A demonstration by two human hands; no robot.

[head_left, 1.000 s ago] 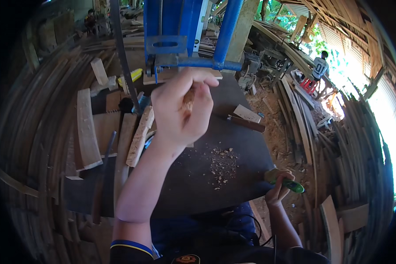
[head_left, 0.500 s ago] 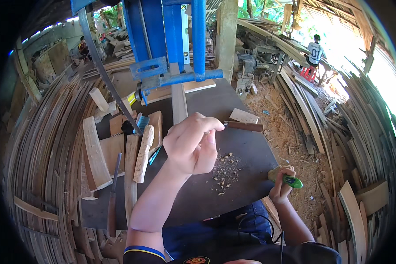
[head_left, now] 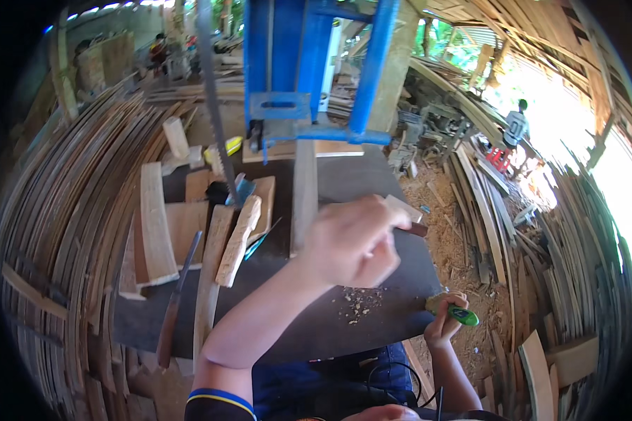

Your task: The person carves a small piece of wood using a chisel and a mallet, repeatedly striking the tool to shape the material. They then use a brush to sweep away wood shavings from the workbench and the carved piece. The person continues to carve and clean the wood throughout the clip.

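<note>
Right hand (head_left: 441,324) grips green brush (head_left: 463,315), bristles (head_left: 434,304) facing left toward shavings (head_left: 358,306); left hand (head_left: 354,244) nearer, curled just beyond them, blurred: cannot tell if holding.

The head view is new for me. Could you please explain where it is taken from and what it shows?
A fisheye camera on the person's head looks down, so straight edges bend. There is no robot: both bare hands are the wearer's own. The right hand holds a green-handled tool, perhaps a brush. The left hand is blurred above the dark table; whether it holds anything, I cannot tell. On the table lie wood chips, pieces of wood and a long brown-handled tool. At the far side stands a blue machine frame.
</note>
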